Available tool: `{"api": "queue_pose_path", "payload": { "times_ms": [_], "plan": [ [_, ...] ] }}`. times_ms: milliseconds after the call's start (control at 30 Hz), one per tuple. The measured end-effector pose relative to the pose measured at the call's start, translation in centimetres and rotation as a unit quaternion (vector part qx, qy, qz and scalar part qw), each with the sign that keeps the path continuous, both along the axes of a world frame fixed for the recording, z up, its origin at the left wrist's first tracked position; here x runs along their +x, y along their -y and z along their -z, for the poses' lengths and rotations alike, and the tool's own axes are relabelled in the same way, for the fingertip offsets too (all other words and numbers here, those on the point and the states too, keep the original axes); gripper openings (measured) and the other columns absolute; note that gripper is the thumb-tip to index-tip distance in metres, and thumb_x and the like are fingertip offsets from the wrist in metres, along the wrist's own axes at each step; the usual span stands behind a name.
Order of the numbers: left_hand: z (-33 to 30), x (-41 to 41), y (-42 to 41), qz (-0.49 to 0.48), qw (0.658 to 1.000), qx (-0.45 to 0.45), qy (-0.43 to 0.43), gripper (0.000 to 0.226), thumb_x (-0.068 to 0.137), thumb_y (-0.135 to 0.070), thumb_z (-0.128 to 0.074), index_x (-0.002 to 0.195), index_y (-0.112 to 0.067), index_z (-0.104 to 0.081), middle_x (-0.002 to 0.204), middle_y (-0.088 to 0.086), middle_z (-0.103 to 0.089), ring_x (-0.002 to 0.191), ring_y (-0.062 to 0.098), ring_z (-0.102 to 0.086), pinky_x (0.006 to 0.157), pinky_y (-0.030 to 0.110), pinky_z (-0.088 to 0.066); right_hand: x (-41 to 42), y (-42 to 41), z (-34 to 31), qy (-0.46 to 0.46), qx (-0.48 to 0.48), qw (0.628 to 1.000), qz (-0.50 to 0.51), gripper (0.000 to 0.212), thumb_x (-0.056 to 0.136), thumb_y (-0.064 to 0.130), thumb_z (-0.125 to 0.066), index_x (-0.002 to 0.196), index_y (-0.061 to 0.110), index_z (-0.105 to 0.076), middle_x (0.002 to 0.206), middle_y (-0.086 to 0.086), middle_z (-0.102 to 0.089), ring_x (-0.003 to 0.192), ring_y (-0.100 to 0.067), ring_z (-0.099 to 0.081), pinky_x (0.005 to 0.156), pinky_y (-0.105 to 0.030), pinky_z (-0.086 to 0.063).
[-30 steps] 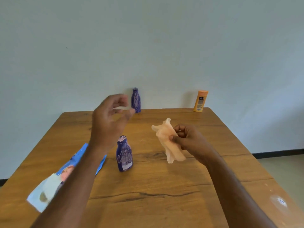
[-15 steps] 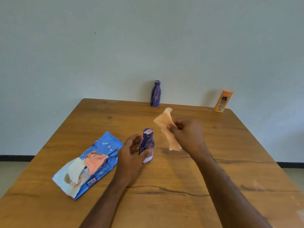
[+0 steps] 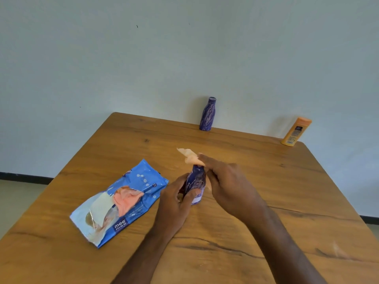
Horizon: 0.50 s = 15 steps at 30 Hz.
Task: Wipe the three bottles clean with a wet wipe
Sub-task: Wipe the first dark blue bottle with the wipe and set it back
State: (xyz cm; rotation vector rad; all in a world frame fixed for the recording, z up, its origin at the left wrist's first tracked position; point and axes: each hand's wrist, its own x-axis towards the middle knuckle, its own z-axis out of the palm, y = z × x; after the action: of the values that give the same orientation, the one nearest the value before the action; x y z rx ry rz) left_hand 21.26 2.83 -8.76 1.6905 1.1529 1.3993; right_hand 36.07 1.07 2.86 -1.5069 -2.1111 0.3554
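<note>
The near purple bottle (image 3: pixel 195 184) stands upright on the wooden surface (image 3: pixel 266 181), close to its middle. The left hand (image 3: pixel 177 203) grips it low on the body, fingers curled round the far side and the thumb across the front just above the white label. The right hand (image 3: pixel 227 185) holds a peach-coloured wet wipe (image 3: pixel 189 157) against the top of this bottle; its fingers (image 3: pixel 207 161) lie over the cap and neck with the wipe pressed beneath them, and a crumpled end of the wipe sticks up and to the left above the cap. A small edge of the wipe also shows beside the bottle under the right palm.

To the left of the hands lies a blue pack of wipes (image 3: pixel 143 185), flat on the surface and angled. Its flap is peeled back, and the next peach wipe (image 3: pixel 126 199) pokes out of the opening in a loose fold.

A second purple bottle (image 3: pixel 206 114) stands upright at the far edge of the surface, against the pale wall (image 3: pixel 184 48). An orange bottle (image 3: pixel 295 131) stands at the far right corner, well apart from the purple one, its cap uppermost. Whether any of the bottles holds liquid cannot be told.
</note>
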Motion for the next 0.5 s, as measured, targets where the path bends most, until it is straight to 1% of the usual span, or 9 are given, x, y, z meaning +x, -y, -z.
{"api": "queue_pose_path", "payload": {
  "times_ms": [33, 67, 100, 133, 167, 233, 333, 433, 500],
  "plan": [
    [0.1, -0.1, 0.0, -0.002, 1.000, 0.002, 0.000, 0.032, 0.090, -0.039, -0.061, 0.119, -0.051, -0.056, 0.105, -0.014, -0.073, 0.097, 0.008, -0.071, 0.075, 0.031, -0.060, -0.3, 0.3, 0.1, 0.033, 0.019, 0.999, 0.006, 0.045, 0.106, 0.019, -0.044, 0.151, 0.020, -0.042, 0.127, 0.001, -0.067, 0.094, -0.004, -0.065, 0.074, -0.015, -0.051],
    [0.2, -0.1, 0.0, -0.004, 1.000, 0.004, 0.001, 0.032, 0.090, -0.039, -0.062, 0.119, -0.050, -0.057, 0.105, -0.014, -0.073, 0.097, 0.008, -0.071, 0.075, 0.032, -0.060, -0.6, 0.6, 0.2, 0.061, 0.033, 0.998, 0.006, 0.048, 0.106, 0.017, -0.045, 0.153, 0.019, -0.038, 0.142, 0.000, -0.059, 0.113, -0.008, -0.064, 0.087, -0.019, -0.054],
    [0.3, -0.2, -0.1, -0.007, 1.000, 0.006, 0.000, 0.032, 0.090, -0.037, -0.063, 0.120, -0.049, -0.057, 0.105, -0.014, -0.073, 0.096, 0.008, -0.072, 0.074, 0.032, -0.060, -0.8, 0.9, 0.1, 0.087, 0.039, 0.995, 0.005, 0.052, 0.105, 0.015, -0.045, 0.155, 0.019, -0.033, 0.154, 0.000, -0.048, 0.131, -0.013, -0.055, 0.101, -0.026, -0.051],
    [0.4, -0.2, -0.1, -0.009, 1.000, 0.008, 0.000, 0.033, 0.091, -0.034, -0.065, 0.119, -0.049, -0.057, 0.105, -0.016, -0.073, 0.096, 0.008, -0.072, 0.074, 0.031, -0.060, -1.0, 1.1, 0.1, 0.113, 0.037, 0.993, 0.002, 0.055, 0.105, 0.014, -0.045, 0.157, 0.019, -0.028, 0.161, 0.000, -0.036, 0.144, -0.015, -0.041, 0.111, -0.032, -0.044],
    [0.4, -0.3, -0.1, -0.012, 1.000, 0.010, -0.003, 0.035, 0.091, -0.030, -0.067, 0.119, -0.049, -0.057, 0.105, -0.019, -0.072, 0.097, 0.006, -0.071, 0.075, 0.028, -0.060, -1.2, 1.3, -0.1, 0.138, 0.025, 0.990, -0.002, 0.059, 0.105, 0.013, -0.044, 0.159, 0.019, -0.022, 0.165, 0.001, -0.026, 0.151, -0.014, -0.027, 0.117, -0.034, -0.036],
    [0.2, -0.3, 0.0, -0.013, 1.000, 0.012, -0.012, 0.039, 0.091, -0.027, -0.067, 0.117, -0.053, -0.056, 0.108, -0.028, -0.069, 0.099, 0.003, -0.070, 0.075, 0.023, -0.059, -1.2, 1.5, -0.5, 0.170, -0.003, 0.985, -0.008, 0.064, 0.105, 0.012, -0.041, 0.160, 0.020, -0.011, 0.168, 0.001, -0.013, 0.155, -0.013, -0.012, 0.121, -0.033, -0.025],
    [0.1, -0.3, 0.1, -0.004, 1.000, 0.010, -0.014, 0.035, 0.091, -0.036, -0.063, 0.118, -0.057, -0.056, 0.111, -0.030, -0.068, 0.100, 0.003, -0.070, 0.075, 0.025, -0.059, -0.7, 1.5, -0.4, 0.167, -0.006, 0.986, -0.015, 0.064, 0.104, 0.010, -0.041, 0.160, 0.020, -0.010, 0.168, 0.002, -0.011, 0.155, -0.013, -0.009, 0.123, -0.036, -0.028],
    [0.1, -0.3, 0.2, -0.009, 1.000, 0.009, -0.012, 0.029, 0.089, -0.046, -0.064, 0.116, -0.052, -0.056, 0.106, -0.034, -0.067, 0.098, -0.001, -0.069, 0.075, 0.021, -0.058, -0.7, 1.4, 0.6, 0.141, 0.052, 0.988, -0.043, 0.063, 0.097, 0.003, -0.053, 0.155, 0.014, -0.031, 0.163, -0.005, -0.029, 0.152, -0.019, -0.022, 0.115, -0.047, -0.041],
    [0.1, -0.2, 0.3, -0.016, 1.000, -0.008, 0.002, 0.024, 0.087, -0.045, -0.072, 0.107, -0.046, -0.059, 0.095, -0.036, -0.068, 0.093, -0.002, -0.069, 0.071, 0.013, -0.055, -0.8, 1.6, 1.4, 0.122, 0.090, 0.985, -0.080, 0.057, 0.093, 0.000, -0.059, 0.147, 0.011, -0.046, 0.158, -0.006, -0.039, 0.152, -0.019, -0.025, 0.114, -0.048, -0.042]
  ]
}}
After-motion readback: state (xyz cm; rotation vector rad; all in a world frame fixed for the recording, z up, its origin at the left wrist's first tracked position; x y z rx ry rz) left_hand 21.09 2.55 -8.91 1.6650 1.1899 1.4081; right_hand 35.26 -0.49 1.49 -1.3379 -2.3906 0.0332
